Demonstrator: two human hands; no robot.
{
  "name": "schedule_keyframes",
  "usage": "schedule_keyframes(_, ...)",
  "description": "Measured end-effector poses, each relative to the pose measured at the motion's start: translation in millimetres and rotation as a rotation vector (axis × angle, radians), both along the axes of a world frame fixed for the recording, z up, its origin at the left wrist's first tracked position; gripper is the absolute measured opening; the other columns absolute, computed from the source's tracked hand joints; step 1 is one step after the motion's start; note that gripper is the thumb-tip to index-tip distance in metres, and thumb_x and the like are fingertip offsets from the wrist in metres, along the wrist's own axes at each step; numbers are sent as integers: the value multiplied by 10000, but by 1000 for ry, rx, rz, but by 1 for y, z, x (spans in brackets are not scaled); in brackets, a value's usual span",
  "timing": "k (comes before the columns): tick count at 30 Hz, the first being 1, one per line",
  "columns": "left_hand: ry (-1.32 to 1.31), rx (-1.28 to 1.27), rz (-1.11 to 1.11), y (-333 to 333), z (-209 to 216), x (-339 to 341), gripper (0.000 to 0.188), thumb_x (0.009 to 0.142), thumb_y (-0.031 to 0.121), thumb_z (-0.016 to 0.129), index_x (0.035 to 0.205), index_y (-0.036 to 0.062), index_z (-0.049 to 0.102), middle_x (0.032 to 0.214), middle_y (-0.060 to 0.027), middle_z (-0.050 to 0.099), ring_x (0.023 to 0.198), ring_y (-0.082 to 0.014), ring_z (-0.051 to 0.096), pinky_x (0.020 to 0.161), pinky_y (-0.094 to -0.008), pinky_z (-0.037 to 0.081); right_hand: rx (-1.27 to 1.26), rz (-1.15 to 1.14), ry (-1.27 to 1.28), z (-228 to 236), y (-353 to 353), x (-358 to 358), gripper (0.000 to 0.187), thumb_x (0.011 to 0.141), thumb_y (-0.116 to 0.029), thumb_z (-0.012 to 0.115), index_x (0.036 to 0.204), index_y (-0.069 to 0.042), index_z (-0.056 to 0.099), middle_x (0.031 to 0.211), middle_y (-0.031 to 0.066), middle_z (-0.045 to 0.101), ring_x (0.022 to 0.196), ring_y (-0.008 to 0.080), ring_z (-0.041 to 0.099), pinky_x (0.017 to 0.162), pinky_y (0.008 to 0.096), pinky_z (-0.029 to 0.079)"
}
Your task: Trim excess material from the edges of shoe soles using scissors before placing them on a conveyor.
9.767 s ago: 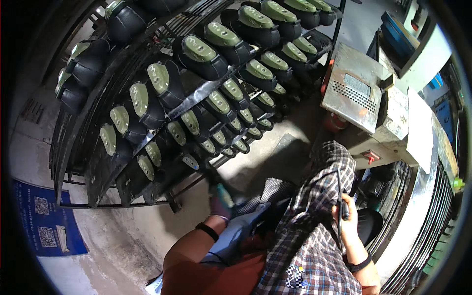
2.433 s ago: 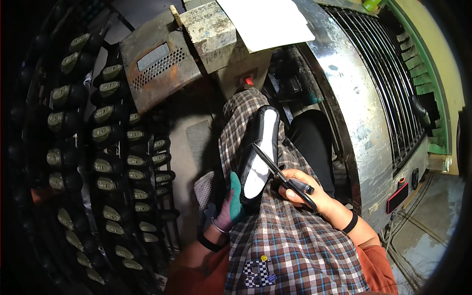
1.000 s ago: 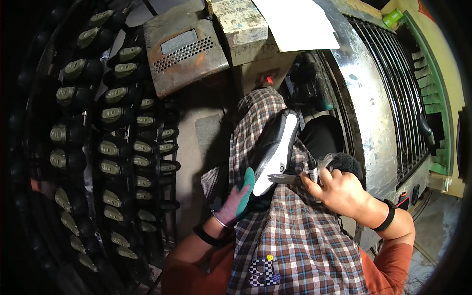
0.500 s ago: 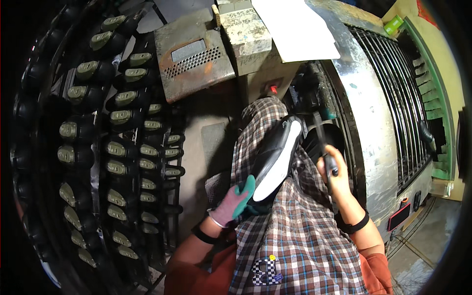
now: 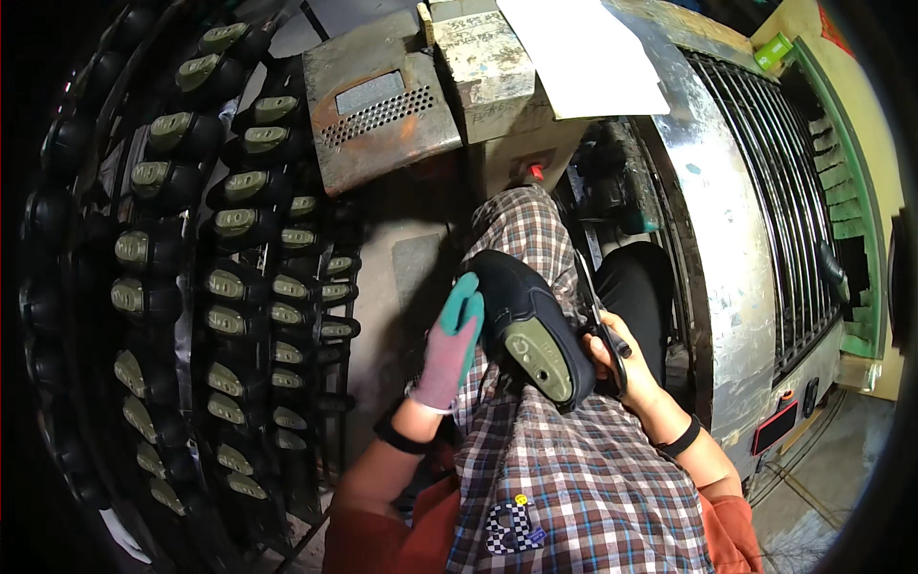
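A black shoe upper (image 5: 507, 287) pulled over a last lies across my lap, its olive-green top plate (image 5: 535, 356) facing up at the heel end. My left hand (image 5: 449, 349), in a pink glove with green fingers, rests along the left side of the shoe with its fingers straight. Bare and closed, my right hand (image 5: 620, 359) holds a long dark metal hand tool (image 5: 595, 297) at the shoe's right side. The tool's narrow end points away from me; I cannot make out its exact kind.
Racks of black lasted shoes (image 5: 229, 282) fill the left side. Ahead stand a perforated metal cover (image 5: 378, 105) and a box with a red button (image 5: 535, 171). A machine with a metal top (image 5: 727, 239) and bar rollers (image 5: 765, 191) runs along the right, a phone (image 5: 775, 428) at its side.
The shoe has turned over: its white sole faced up before, its olive plate does now. My left fingers have slid forward along it, and the tool has come down closer to the shoe.
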State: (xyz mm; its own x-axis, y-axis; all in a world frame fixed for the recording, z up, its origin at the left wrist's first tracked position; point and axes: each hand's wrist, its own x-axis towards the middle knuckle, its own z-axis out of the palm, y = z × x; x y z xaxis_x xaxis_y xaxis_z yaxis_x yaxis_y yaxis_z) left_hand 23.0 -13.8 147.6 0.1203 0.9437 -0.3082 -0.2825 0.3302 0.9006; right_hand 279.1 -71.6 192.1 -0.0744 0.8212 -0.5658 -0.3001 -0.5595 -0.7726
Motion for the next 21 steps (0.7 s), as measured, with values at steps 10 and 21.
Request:
schedule_keyframes(10, -160, -1, -232, -66, 23, 8, 472, 996, 161, 479, 1430, 53, 331, 1418, -72, 419, 1308, -143, 404, 1091, -272, 297, 115, 215, 53, 15, 25, -37, 507, 879, -127, 678, 1318, -119, 423, 903, -19, 551, 613, 28, 441, 501, 175, 336)
schedule_keyframes(21, -481, -145, 611, -70, -12, -69, 434, 949, 277, 559, 1324, 75, 476, 1264, -91, 570, 1135, -207, 573, 998, -386, 464, 168, 443, -218, 11, 58, -43, 426, 896, -108, 635, 1282, -106, 456, 756, -52, 512, 537, 20, 416, 470, 164, 319)
